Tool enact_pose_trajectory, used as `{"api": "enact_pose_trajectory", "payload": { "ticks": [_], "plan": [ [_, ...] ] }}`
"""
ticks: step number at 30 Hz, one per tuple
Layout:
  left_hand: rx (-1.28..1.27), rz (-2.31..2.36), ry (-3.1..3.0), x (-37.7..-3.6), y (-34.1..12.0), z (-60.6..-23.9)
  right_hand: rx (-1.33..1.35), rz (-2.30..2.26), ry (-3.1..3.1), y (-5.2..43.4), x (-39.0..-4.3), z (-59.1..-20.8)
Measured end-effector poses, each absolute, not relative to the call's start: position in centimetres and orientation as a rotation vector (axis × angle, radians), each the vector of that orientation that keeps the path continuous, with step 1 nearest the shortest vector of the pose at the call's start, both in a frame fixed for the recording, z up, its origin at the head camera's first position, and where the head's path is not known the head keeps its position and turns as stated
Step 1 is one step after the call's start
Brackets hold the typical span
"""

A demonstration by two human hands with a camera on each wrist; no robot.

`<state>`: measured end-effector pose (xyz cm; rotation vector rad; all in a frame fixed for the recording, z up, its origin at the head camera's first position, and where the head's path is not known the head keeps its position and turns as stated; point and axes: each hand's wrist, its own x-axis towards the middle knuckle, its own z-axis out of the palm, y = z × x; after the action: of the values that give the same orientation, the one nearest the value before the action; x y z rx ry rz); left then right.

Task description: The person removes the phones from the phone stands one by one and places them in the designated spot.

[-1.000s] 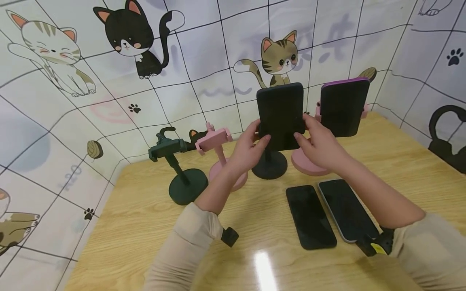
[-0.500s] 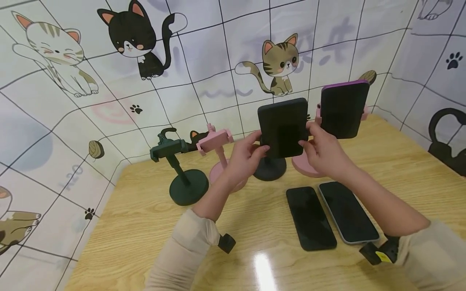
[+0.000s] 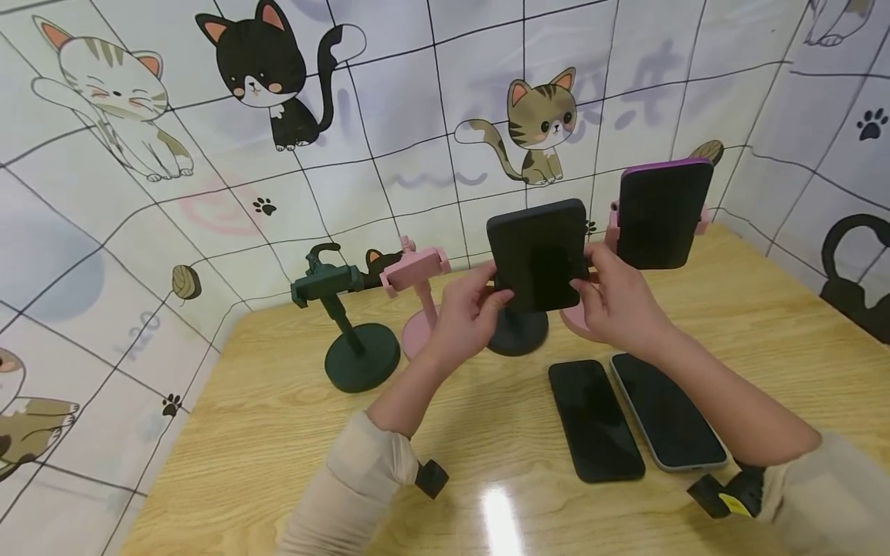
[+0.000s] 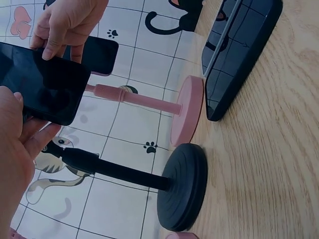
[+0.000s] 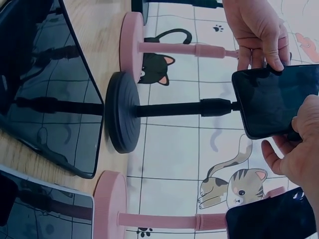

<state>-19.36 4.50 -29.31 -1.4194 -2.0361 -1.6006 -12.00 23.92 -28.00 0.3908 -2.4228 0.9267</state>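
A black phone (image 3: 537, 259) stands upright at the head of a black phone stand, its top edge leaning somewhat. My left hand (image 3: 464, 316) pinches its left side near the lower corner, thumb on the screen and fingers behind. On the opposite side my right hand (image 3: 621, 301) grips it the same way. The stand's round base (image 3: 518, 337) rests on the table, and its pole (image 4: 124, 172) shows in the left wrist view, rising to behind the phone (image 5: 274, 99). The stand's clamp is mostly hidden by the phone and fingers.
To the right, a pink stand bears a purple-edged phone (image 3: 665, 216). A dark green stand (image 3: 361, 357) and another pink stand (image 3: 417, 270) are on the left. A black phone (image 3: 596, 421) and a grey-edged phone (image 3: 667, 409) lie in front on the wooden table. A cat-print wall backs it.
The phone between my hands has come down, and its top edge has tipped, so its screen looks shorter. Both hands moved slightly lower with it and kept their hold.
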Motion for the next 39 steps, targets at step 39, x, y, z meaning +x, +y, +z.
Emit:
{"api": "enact_pose_trajectory", "payload": {
  "ticks": [39],
  "plan": [
    [-1.486, -1.605, -1.728, -12.0, -0.3, -28.8, 0.841, 1.043, -2.145, 20.8, -6.7, -27.2]
  ]
}}
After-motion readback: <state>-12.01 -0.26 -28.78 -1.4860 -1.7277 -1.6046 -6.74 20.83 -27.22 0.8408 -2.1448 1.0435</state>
